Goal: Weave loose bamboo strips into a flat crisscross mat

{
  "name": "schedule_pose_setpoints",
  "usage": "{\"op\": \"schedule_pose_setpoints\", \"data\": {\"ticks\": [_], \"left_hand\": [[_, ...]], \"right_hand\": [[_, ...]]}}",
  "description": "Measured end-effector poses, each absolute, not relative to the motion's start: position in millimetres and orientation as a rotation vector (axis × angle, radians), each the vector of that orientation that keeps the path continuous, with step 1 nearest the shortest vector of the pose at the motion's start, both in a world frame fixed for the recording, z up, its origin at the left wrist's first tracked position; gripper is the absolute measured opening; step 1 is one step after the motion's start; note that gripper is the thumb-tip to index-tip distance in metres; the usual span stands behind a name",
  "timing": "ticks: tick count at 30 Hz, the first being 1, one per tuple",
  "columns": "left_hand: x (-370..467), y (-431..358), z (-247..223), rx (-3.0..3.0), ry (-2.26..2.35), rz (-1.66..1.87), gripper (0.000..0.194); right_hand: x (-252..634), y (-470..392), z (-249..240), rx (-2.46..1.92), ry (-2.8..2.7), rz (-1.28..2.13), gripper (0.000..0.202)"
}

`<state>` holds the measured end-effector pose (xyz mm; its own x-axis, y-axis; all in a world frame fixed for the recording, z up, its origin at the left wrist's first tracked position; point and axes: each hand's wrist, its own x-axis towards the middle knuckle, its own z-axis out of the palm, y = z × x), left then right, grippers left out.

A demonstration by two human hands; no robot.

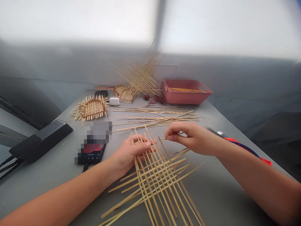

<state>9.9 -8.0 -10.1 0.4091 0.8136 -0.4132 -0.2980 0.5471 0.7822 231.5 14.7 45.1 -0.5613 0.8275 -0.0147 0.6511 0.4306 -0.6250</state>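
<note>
A loose lattice of crossed pale bamboo strips (pixel 162 172) lies in front of me, its strip ends sticking out on all sides. My left hand (pixel 134 152) grips the upper left strips of the lattice, thumb on top and fingers beneath. To the right of it, my right hand (pixel 185 136) pinches a thin strip (pixel 161 139) between thumb and index finger. That strip runs across the upper ends of the lattice toward my left fingers.
Loose strips (pixel 160 117) lie behind the lattice. Farther back are a pink basket (pixel 185 97), red cord (pixel 156 99), a woven piece (pixel 92 108) and another lattice (pixel 143 77). A phone (pixel 94 155) and a black power strip (pixel 42 139) lie left.
</note>
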Motion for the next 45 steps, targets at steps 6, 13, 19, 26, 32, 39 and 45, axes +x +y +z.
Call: {"op": "schedule_pose_setpoints", "data": {"ticks": [6,13,19,26,32,39,45], "left_hand": [[10.2,-7.7,-13.4,0.669,0.897,0.792,0.025],[11.4,-9.1,-15.6,0.68,0.906,0.822,0.025],[10.7,-9.0,-14.6,0.676,0.893,0.832,0.028],[9.7,-8.6,-16.2,0.686,0.892,0.814,0.025],[9.7,-8.4,-16.4,0.68,0.888,0.822,0.028],[12.1,-10.0,-14.2,0.687,0.913,0.823,0.029],[12.2,-9.2,-15.6,0.718,0.917,0.819,0.024]], "right_hand": [[233.3,12.3,46.1,-1.387,-2.359,0.458,0.019],[228.4,0.9,46.7,-1.281,-2.505,0.445,0.018],[223.1,2.9,41.5,-1.266,-2.495,0.561,0.02],[231.9,8.8,45.4,-1.409,-2.439,0.437,0.02],[234.4,14.8,43.6,-1.308,-2.437,0.811,0.024],[229.8,18.9,45.5,-1.195,-2.418,1.02,0.024],[225.2,12.9,47.9,-1.283,-2.522,0.737,0.021]]}}
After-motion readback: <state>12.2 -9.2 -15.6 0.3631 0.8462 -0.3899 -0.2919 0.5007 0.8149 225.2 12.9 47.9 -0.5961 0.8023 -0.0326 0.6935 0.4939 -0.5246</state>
